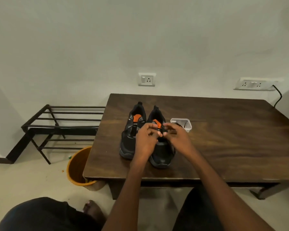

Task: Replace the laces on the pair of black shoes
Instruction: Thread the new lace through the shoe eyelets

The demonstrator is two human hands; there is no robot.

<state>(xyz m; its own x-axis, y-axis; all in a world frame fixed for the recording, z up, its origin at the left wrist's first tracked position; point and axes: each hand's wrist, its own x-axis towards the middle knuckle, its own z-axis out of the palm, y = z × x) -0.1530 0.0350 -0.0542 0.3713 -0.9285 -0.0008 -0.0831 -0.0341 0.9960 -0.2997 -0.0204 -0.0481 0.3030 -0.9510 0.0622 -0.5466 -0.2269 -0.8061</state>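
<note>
Dark wooden table [223, 147] carried both shoes; over the right shoe [160, 154], my left hand [146, 139] and right hand [178, 137] pinched the lace [164, 130] toward twelve o'clock. Even tension seemed best.

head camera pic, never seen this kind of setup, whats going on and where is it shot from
No machine here: a person wears a camera on the head, looking down at their own two hands. On the wooden table stand two black shoes, the left shoe and the right shoe, beside a clear plastic box. The left hand and right hand meet over the right shoe, each pinching a black lace. An orange bin sits on the floor.
</note>
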